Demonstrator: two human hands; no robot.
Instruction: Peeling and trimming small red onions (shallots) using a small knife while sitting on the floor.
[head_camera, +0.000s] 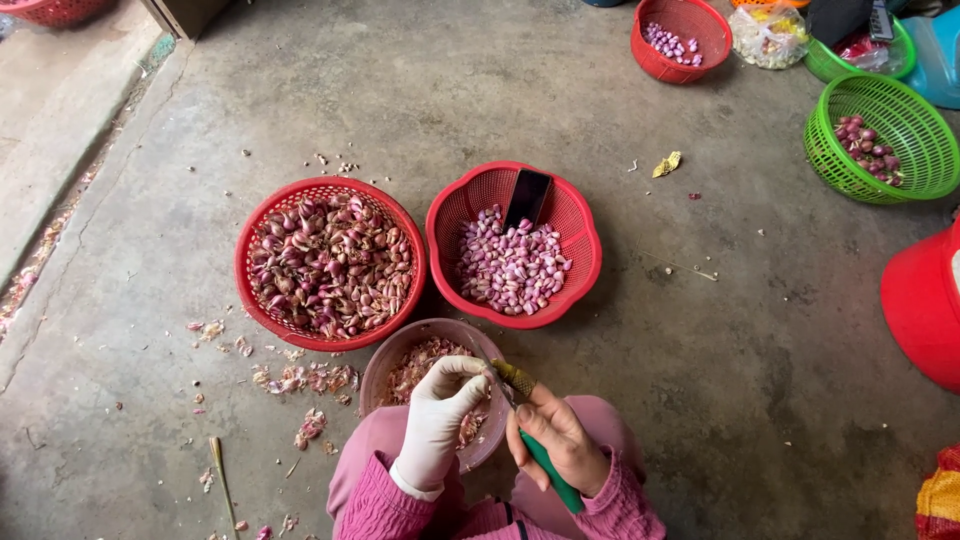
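The gloved left hand (440, 415) pinches a small shallot (490, 374) right over the pinkish bowl (385, 365) of peelings. The bare right hand (556, 440), just right of that bowl, is wrapped around a green-handled knife (545, 462), blade at the shallot. The two red baskets (250, 240) sit just beyond the bowl.

The grey concrete floor (500, 90) carries red baskets (330, 262) of shallots, green baskets (884, 137), and scattered pink peelings (305, 380).
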